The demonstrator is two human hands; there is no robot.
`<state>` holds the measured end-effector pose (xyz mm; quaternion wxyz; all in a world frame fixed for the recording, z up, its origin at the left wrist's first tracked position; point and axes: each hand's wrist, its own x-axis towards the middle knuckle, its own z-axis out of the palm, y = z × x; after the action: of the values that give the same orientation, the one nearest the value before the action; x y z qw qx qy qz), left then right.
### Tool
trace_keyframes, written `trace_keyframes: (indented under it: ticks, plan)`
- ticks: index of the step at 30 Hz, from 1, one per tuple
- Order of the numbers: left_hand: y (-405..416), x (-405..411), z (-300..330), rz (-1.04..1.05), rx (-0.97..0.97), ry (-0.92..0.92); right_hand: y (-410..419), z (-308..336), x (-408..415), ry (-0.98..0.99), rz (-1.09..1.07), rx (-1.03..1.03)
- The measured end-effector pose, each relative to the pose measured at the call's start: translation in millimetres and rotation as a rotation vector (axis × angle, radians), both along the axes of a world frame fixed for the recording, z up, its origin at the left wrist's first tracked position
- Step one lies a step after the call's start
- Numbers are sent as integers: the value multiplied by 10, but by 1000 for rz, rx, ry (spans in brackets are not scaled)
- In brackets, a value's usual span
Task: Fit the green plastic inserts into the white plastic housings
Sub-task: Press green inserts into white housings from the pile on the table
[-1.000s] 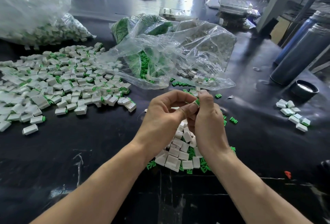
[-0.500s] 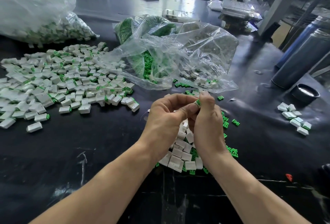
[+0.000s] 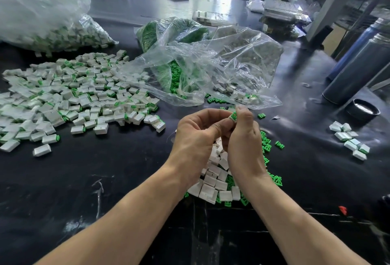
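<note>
Hundreds of fitted housings (image 3: 80, 98) lie spread on the black bench (image 3: 105, 169), left of the hands. Left hand (image 3: 196, 138) and right hand (image 3: 242, 140) meet above a heap of white housings (image 3: 213, 186) and together pinch one housing with its green insert (image 3: 233, 115) at the fingertips. Loose inserts (image 3: 266, 142) lie right of the heap; a clear bag (image 3: 211, 70) lies behind it.

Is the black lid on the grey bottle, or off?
Off. The black lid lies on the table beside the grey bottle.
</note>
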<state>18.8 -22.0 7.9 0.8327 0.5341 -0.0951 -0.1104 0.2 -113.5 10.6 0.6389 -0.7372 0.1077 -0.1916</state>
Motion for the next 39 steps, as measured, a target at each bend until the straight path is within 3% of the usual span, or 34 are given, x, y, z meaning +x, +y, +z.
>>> trace_keyframes:
  ticks: [7, 16, 24, 33, 39]
  plan:
    - [-14, 8, -39, 65, 14, 51, 46, -80, 98, -1, -147, -151]
    - [42, 69, -66, 50, 105, -85, -22, -58, 64, 13, 81, 180]
    - [70, 63, -42, 33, 257, -180, -82, -99, 61, 31, 64, 29]
    - [75, 55, -44, 70, 274, -177, -42, -113, 86, -25, -1, -103]
    - [76, 61, -49, 82, 258, -181, -33, -124, 72, -43, 18, -72]
